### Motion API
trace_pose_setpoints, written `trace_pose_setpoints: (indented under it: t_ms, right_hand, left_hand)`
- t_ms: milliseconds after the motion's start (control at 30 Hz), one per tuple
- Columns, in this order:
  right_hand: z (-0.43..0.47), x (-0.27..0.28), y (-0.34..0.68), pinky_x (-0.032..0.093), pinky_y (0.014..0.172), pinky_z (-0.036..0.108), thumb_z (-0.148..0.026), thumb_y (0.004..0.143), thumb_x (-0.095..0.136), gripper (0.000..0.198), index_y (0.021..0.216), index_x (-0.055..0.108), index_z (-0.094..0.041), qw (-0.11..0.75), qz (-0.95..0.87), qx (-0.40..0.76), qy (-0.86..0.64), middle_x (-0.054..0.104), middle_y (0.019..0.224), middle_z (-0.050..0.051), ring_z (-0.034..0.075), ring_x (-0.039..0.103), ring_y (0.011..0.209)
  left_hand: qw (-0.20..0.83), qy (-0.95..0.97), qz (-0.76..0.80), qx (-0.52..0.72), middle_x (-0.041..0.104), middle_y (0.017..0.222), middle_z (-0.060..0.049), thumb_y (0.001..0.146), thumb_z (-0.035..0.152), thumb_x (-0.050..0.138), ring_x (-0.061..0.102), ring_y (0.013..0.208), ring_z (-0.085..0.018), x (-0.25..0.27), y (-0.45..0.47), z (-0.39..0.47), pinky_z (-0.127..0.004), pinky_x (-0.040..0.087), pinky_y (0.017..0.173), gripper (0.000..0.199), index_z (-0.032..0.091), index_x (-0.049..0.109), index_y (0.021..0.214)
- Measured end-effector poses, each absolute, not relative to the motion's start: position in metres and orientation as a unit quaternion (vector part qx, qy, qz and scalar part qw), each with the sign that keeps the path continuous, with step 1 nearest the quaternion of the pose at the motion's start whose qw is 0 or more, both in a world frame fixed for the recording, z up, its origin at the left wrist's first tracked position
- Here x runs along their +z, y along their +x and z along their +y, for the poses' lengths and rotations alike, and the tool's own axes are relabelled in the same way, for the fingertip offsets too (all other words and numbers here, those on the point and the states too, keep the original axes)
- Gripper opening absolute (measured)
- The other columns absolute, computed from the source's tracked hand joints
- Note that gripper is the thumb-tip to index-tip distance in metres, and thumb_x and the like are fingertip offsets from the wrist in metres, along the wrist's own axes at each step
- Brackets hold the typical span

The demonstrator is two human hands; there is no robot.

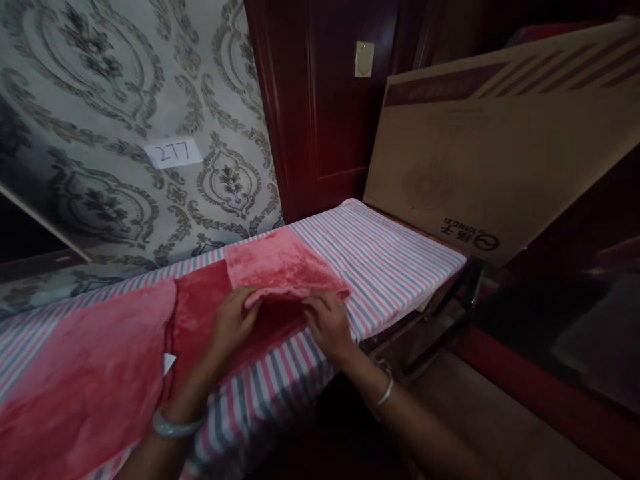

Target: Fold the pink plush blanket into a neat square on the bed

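Note:
A plush blanket [113, 360], pink and red, lies partly folded along a narrow surface spread with a striped cloth [380, 260]. At its right end, my left hand [235, 317] and my right hand [329, 323] both grip one raised edge of the folded part. Fingers of each hand are closed over that edge, which stands a little off the darker red layer beneath. A small white tag [169, 363] sticks out by the fold left of my left forearm. Bracelets circle both wrists.
Behind the surface are a patterned wall with a paper [173, 153] marked 277 and a dark red door [330, 100]. A large cardboard box [480, 147] leans at the right end. A dark screen-like object [30, 233] stands at far left.

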State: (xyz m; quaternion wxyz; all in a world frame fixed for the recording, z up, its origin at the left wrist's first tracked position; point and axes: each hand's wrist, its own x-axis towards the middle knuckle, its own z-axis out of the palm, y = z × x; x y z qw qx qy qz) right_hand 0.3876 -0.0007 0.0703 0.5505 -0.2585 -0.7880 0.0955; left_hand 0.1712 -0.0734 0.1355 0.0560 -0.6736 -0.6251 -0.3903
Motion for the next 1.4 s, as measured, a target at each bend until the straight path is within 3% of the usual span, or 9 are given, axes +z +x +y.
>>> trace_pose_setpoints:
  t_ms: [167, 400, 533, 633, 733, 900, 1067, 1200, 1400]
  right_hand:
    - [0.028, 0.048, 0.43, 0.05, 0.093, 0.048, -0.02, 0.089, 0.053, 0.033, 0.122, 0.057, -0.022, 0.556, -0.723, 0.105, -0.396, 0.061, 0.11, 0.01, 0.029, 0.056, 0.106]
    - [0.067, 0.05, 0.429, 0.052, 0.089, 0.042, -0.014, 0.076, 0.056, 0.055, 0.131, 0.056, -0.015, 0.426, -0.744, 0.153, -0.492, 0.066, 0.114, 0.014, 0.029, 0.063, 0.101]
    - [0.074, 0.039, 0.434, 0.052, 0.089, 0.039, -0.01, 0.078, 0.049, 0.047, 0.121, 0.065, -0.017, 0.416, -0.763, 0.157, -0.47, 0.071, 0.106, 0.011, 0.027, 0.067, 0.096]
    - [0.077, 0.027, 0.436, 0.053, 0.088, 0.04, -0.009, 0.078, 0.047, 0.049, 0.123, 0.065, -0.018, 0.427, -0.777, 0.136, -0.442, 0.072, 0.104, 0.011, 0.027, 0.067, 0.096]
    - [0.079, 0.018, 0.436, 0.053, 0.088, 0.043, -0.011, 0.081, 0.046, 0.051, 0.128, 0.064, -0.02, 0.444, -0.782, 0.128, -0.419, 0.071, 0.104, 0.012, 0.028, 0.067, 0.096]
    - [0.078, 0.02, 0.442, 0.053, 0.092, 0.048, -0.011, 0.078, 0.047, 0.053, 0.127, 0.064, -0.023, 0.512, -0.769, 0.129, -0.36, 0.07, 0.11, 0.01, 0.029, 0.063, 0.104]
    - [0.073, 0.036, 0.45, 0.045, 0.106, 0.052, -0.019, 0.095, 0.044, 0.044, 0.134, 0.062, -0.027, 0.543, -0.791, 0.139, -0.247, 0.064, 0.134, 0.009, 0.027, 0.056, 0.124]
    - [0.075, 0.036, 0.447, 0.046, 0.106, 0.052, -0.031, 0.103, 0.045, 0.036, 0.131, 0.066, -0.027, 0.466, -0.836, 0.158, -0.243, 0.068, 0.132, 0.009, 0.027, 0.059, 0.123]
    - [0.076, 0.031, 0.447, 0.045, 0.105, 0.051, -0.037, 0.1, 0.051, 0.032, 0.123, 0.07, -0.025, 0.485, -0.82, 0.151, -0.263, 0.068, 0.128, 0.011, 0.028, 0.059, 0.12]
  left_hand:
    - [0.074, -0.671, -0.612, -0.411, 0.073, 0.094, -0.006, 0.092, 0.035, 0.052, 0.069, 0.086, -0.02, 0.146, 0.168, -0.071, -0.03, 0.054, 0.077, 0.023, 0.019, 0.066, 0.098]
    - [0.08, -0.705, -0.61, -0.352, 0.071, 0.094, -0.008, 0.094, 0.033, 0.047, 0.067, 0.087, -0.022, 0.129, 0.172, -0.084, -0.035, 0.053, 0.081, 0.023, 0.02, 0.066, 0.097]
    - [0.001, -0.762, -0.599, -0.246, 0.07, 0.095, -0.009, 0.088, 0.027, 0.052, 0.066, 0.088, -0.024, 0.11, 0.17, -0.108, -0.037, 0.054, 0.079, 0.019, 0.021, 0.068, 0.095]
    - [-0.11, -0.758, -0.587, -0.262, 0.069, 0.121, -0.012, 0.082, 0.028, 0.061, 0.065, 0.109, -0.027, 0.116, 0.156, -0.115, -0.04, 0.054, 0.092, 0.036, 0.023, 0.068, 0.117]
    - [-0.179, -0.705, -0.61, -0.314, 0.071, 0.124, -0.012, 0.083, 0.034, 0.061, 0.066, 0.113, -0.027, 0.136, 0.139, -0.104, -0.041, 0.053, 0.098, 0.041, 0.023, 0.067, 0.121]
    - [-0.029, -0.657, -0.674, -0.335, 0.073, 0.106, -0.01, 0.09, 0.034, 0.051, 0.069, 0.099, -0.025, 0.136, 0.148, -0.081, -0.043, 0.056, 0.092, 0.029, 0.019, 0.071, 0.105]
    - [0.025, -0.735, -0.642, -0.216, 0.055, 0.148, -0.012, 0.095, 0.038, 0.055, 0.047, 0.14, -0.031, 0.094, 0.178, -0.102, -0.054, 0.04, 0.115, 0.049, 0.026, 0.055, 0.143]
    - [0.006, -0.74, -0.649, -0.178, 0.044, 0.159, -0.01, 0.099, 0.037, 0.049, 0.038, 0.147, -0.03, 0.074, 0.178, -0.122, -0.055, 0.036, 0.118, 0.053, 0.029, 0.045, 0.151]
    - [0.052, -0.642, -0.688, -0.333, 0.055, 0.139, -0.013, 0.094, 0.042, 0.058, 0.053, 0.129, -0.03, 0.071, 0.18, -0.136, -0.049, 0.048, 0.106, 0.037, 0.023, 0.066, 0.125]
